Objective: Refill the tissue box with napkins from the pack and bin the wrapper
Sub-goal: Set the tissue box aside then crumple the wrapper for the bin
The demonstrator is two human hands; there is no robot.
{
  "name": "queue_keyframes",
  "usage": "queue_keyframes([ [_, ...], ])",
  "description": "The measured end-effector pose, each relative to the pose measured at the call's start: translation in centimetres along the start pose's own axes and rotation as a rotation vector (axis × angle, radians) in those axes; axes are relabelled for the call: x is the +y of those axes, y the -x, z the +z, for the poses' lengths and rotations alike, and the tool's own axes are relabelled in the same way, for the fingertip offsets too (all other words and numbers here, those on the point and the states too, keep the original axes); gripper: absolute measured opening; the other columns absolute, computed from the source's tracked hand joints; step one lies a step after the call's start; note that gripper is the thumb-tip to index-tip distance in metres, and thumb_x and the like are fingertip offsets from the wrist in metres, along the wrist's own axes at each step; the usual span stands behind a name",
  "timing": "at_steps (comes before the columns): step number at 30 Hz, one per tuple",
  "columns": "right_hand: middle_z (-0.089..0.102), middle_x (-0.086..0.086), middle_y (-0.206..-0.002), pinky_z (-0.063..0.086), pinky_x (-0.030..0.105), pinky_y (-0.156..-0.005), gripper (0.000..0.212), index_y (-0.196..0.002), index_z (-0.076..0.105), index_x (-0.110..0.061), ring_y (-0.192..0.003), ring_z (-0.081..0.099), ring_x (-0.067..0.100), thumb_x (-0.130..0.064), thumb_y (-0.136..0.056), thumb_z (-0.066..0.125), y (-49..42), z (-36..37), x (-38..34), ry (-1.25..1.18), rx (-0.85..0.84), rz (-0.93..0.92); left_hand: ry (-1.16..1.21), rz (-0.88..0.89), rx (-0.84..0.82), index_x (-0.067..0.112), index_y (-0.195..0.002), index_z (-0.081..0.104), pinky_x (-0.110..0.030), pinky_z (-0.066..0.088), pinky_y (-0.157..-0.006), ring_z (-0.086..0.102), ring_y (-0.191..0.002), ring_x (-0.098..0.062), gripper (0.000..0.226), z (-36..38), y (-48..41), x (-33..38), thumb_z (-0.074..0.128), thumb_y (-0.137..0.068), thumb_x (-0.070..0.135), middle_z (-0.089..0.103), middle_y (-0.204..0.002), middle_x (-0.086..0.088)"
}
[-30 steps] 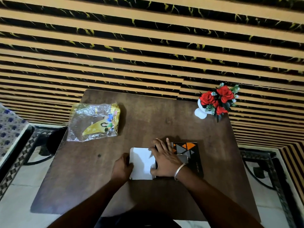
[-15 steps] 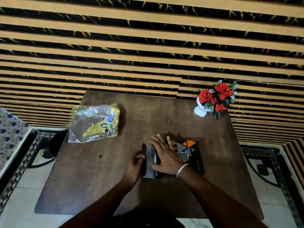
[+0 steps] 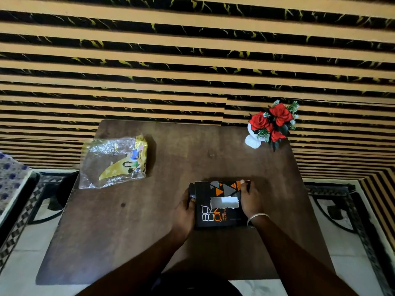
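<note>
Black tissue box (image 3: 218, 212) between both hands, white napkin (image 3: 224, 202) in slot

wall (image 3: 192, 60) behind: horizontal tan and black stripes, yellow veining in the black bands. dark brown wooden table (image 3: 128, 231) pushed against it, worn finish. red flowers in a white vase (image 3: 271, 124) on the far right corner. floor (image 3: 342, 263) pale tile, black patterned border. blue-flowered fabric (image 3: 10, 180) at left edge. light dim, room dark overall
</note>
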State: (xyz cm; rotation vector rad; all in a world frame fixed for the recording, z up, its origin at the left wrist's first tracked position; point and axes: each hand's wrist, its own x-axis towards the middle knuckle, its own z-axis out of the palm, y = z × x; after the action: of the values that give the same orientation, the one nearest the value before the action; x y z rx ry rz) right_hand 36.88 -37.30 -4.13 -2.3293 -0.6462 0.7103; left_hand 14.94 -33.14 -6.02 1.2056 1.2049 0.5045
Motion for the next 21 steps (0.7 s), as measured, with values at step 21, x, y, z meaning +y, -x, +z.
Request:
queue_keyframes([
  [21,0.061,0.017,-0.119,0.041,0.043,-0.101,0.047,-0.127,0.052,-0.006,-0.113,0.057,0.034,-0.044,-0.102,0.039,-0.4,0.1,-1.1,-0.107,-0.045,0.121,0.007,-0.107,0.026,0.030,-0.147,0.034,-0.030,0.059,-0.074,0.067,-0.093,-0.010,0.044,2.7,0.0,3.5,0.040,-0.104,0.023,0.061,-0.118,0.006],
])
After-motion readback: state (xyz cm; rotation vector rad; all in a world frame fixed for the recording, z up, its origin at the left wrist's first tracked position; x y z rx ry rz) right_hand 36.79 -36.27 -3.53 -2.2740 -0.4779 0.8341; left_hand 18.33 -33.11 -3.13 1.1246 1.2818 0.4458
